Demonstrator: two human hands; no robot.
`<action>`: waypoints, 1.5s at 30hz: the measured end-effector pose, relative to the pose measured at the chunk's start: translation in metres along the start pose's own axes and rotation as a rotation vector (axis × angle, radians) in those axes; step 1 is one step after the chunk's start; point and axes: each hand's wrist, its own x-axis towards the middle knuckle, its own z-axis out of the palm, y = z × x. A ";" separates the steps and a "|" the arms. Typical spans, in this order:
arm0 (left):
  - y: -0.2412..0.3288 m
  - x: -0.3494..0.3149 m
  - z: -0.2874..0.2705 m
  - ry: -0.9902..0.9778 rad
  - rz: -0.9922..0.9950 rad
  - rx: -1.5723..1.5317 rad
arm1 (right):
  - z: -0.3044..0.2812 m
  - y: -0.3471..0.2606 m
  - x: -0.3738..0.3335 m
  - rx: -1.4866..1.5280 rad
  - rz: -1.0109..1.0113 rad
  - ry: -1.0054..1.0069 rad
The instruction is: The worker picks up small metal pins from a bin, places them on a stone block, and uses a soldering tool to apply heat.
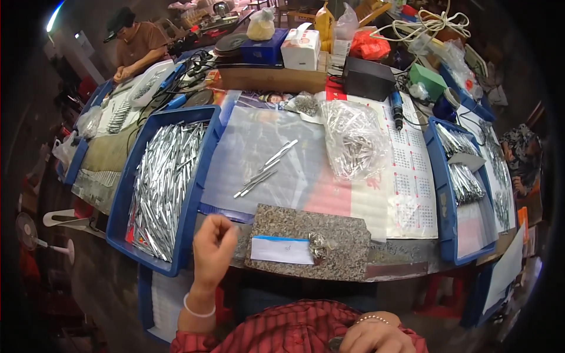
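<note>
My left hand (215,250) is raised beside the granite slab (344,262), its fingers curled closed; anything inside them is hidden. To its left stands a blue tray (112,226) filled with slim silver metal rods (168,188). My right hand (376,340) is low at the bottom edge, close to my red checked shirt, with bent fingers partly cut off. A small dark thing by its fingertips is too unclear to name. On the slab lie a white paper pad with a blue edge (282,250) and a small clear plastic bag (321,242). Several loose rods (265,170) rest on the plastic sheet beyond.
A clear bag of silver parts (357,141) sits right of the loose rods. At the right is another blue tray (452,226) with bundled rods. A black box (369,78), tissue box (301,49) and cables line the back. A co-worker (138,44) works at far left.
</note>
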 end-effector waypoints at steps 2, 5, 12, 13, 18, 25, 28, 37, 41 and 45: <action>0.012 -0.020 0.001 -0.046 -0.083 -0.037 | 0.003 -0.006 0.006 -0.054 0.018 0.009; 0.008 -0.051 -0.016 -0.043 -0.167 -0.170 | -0.002 0.008 0.011 -0.004 0.082 -0.046; 0.005 -0.072 -0.022 -0.161 -0.198 -0.420 | -0.046 -0.012 -0.031 -0.289 0.241 -0.135; 0.008 -0.070 -0.017 -0.199 -0.211 -0.469 | -0.036 -0.008 -0.008 -0.822 0.306 0.231; -0.005 -0.088 -0.034 -0.222 -0.223 -0.558 | -0.146 0.019 -0.002 -1.490 0.871 0.473; 0.000 -0.100 -0.040 -0.209 -0.168 -0.506 | -0.227 0.057 -0.018 -2.110 0.918 -0.231; -0.003 -0.101 -0.039 -0.174 -0.127 -0.455 | -0.244 0.065 -0.022 -2.176 0.986 -0.357; -0.009 -0.089 -0.029 -0.186 -0.105 -0.467 | -0.251 0.055 -0.010 -1.913 0.665 0.042; -0.005 -0.084 -0.020 -0.237 -0.150 -0.495 | -0.252 0.052 -0.007 -1.799 0.650 0.160; -0.004 -0.083 -0.016 -0.243 -0.186 -0.507 | -0.244 0.047 0.005 -1.730 0.659 0.388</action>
